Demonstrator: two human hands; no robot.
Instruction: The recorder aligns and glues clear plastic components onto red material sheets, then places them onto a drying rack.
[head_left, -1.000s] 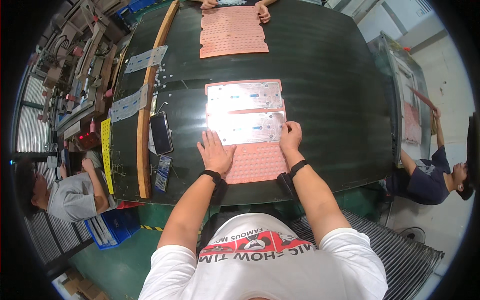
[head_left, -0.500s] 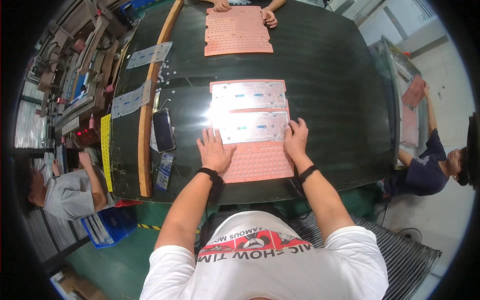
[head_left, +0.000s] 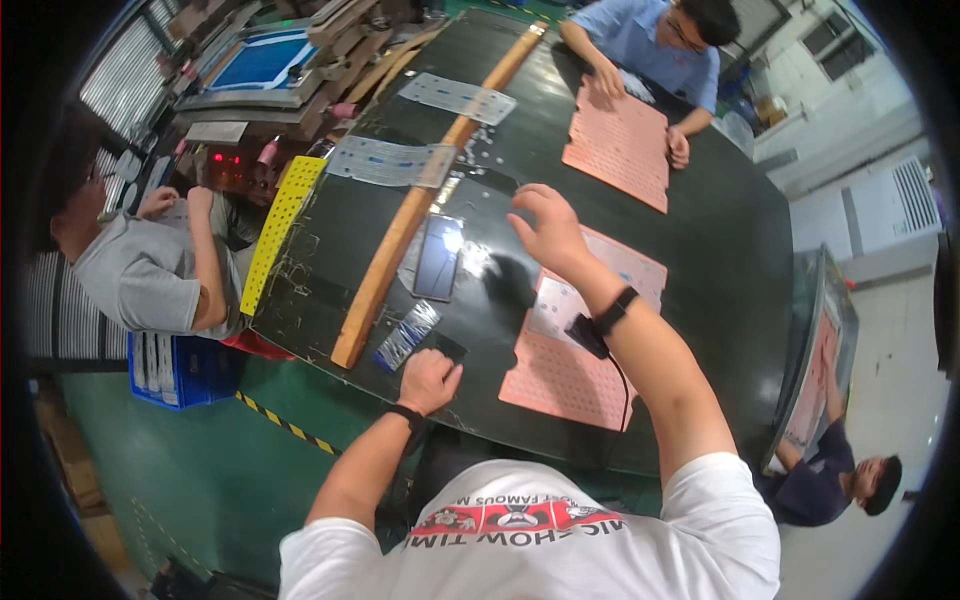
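My right hand [head_left: 552,228] is raised over the table, left of the perforated pink board [head_left: 565,375]. Its fingers are curved and apart, with nothing visible between them. Two clear-and-white printed sheets lie on that board; the near sheet [head_left: 553,303] is partly covered by my right forearm. My left hand [head_left: 430,382] rests at the table's near edge, fingers curled in and thumb out, with nothing seen in it. Beside it lies a blue and silver packet [head_left: 407,336]. Farther up, a phone [head_left: 438,258] lies on the table.
A wooden bar [head_left: 400,235] crosses the dark table [head_left: 500,390]. Two printed sheets [head_left: 388,162] [head_left: 458,98] lie across it, with small white discs [head_left: 478,150] nearby. A co-worker opposite handles another pink board [head_left: 618,142]. Other people sit left and stand right.
Both hands have left the sheet on the pink board. The right has moved up and left over the table; the left has moved to the near edge. My view has turned left.
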